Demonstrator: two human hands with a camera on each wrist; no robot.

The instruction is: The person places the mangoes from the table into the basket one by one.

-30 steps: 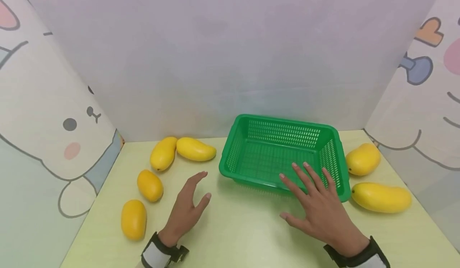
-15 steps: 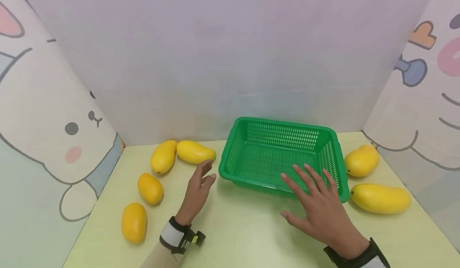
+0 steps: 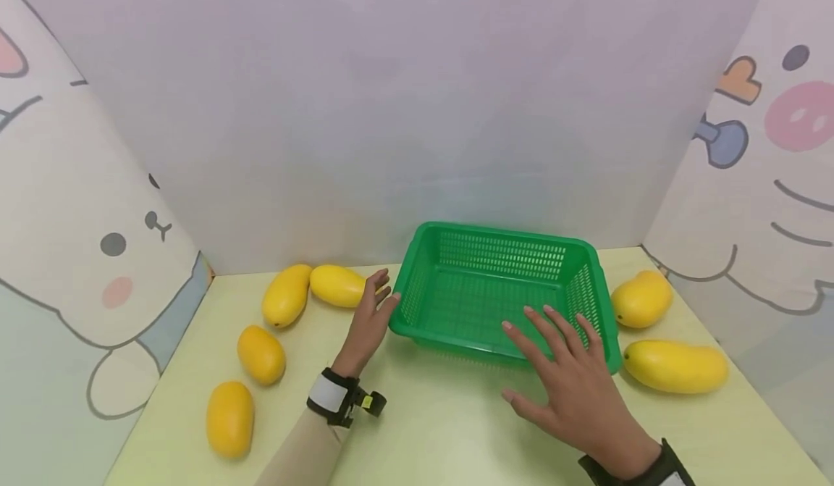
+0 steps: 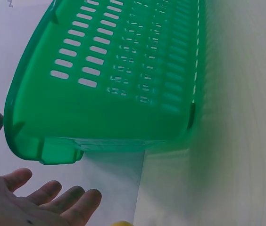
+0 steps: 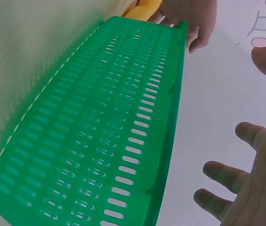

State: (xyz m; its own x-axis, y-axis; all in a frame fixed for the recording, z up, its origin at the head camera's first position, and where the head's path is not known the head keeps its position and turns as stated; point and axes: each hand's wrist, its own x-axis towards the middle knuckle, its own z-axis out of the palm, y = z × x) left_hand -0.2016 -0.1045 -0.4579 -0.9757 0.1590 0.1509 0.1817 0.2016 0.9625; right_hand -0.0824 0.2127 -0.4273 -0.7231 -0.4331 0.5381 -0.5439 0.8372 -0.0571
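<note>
Both hands are closing in on the green slotted basket [image 3: 502, 294], sitting mid-table: the left hand [image 3: 368, 319], fingers apart, is nearing its nine o'clock end, while the right hand [image 3: 570, 377] is hovering spread over the near rim. Next, each hand probably needs a grip on the rim.

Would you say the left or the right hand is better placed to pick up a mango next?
Probably the left hand: its fingers reach beside the nearest mango, while the right hand hovers open at the green basket.
</note>
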